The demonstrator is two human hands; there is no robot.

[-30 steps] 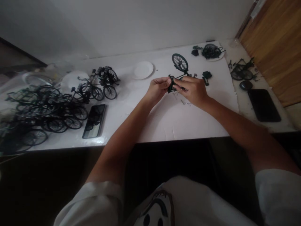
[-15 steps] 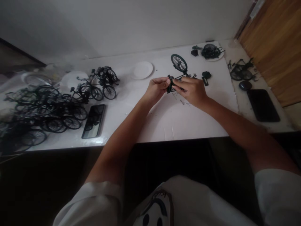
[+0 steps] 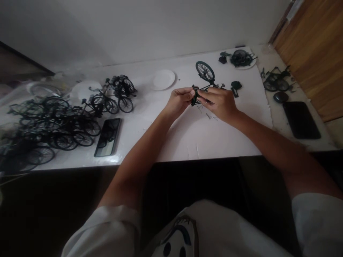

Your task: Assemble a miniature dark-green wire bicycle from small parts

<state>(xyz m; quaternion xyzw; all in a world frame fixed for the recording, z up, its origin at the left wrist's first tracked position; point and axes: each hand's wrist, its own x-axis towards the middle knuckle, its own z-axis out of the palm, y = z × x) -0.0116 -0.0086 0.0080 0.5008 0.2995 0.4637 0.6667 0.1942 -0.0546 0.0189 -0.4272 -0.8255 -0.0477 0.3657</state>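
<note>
Both hands meet over a dark miniature bicycle [image 3: 205, 72], whose one spoked wheel points up and away from me. My left hand [image 3: 180, 101] pinches its near end between thumb and fingers. From the other side, my right hand [image 3: 218, 102] closes on the same end, its fingertips almost touching my left thumb. Much of the frame is hidden behind the right fingers. Thin metal pieces [image 3: 211, 116] lie on the white board just below the right hand. A small dark part [image 3: 236, 87] rests right of that hand.
Many finished-looking miniature bicycles [image 3: 61, 125] crowd the left, beside a phone [image 3: 107, 137]. A white plate [image 3: 163, 79] sits behind my hands. At right are a plate of dark parts [image 3: 253, 64], another small bicycle [image 3: 277, 80], a round dark object [image 3: 281, 96] and a black phone-like slab [image 3: 302, 120].
The view has shifted very slightly. Both hands keep the same hold on the miniature bicycle, with no clear movement of its parts.
</note>
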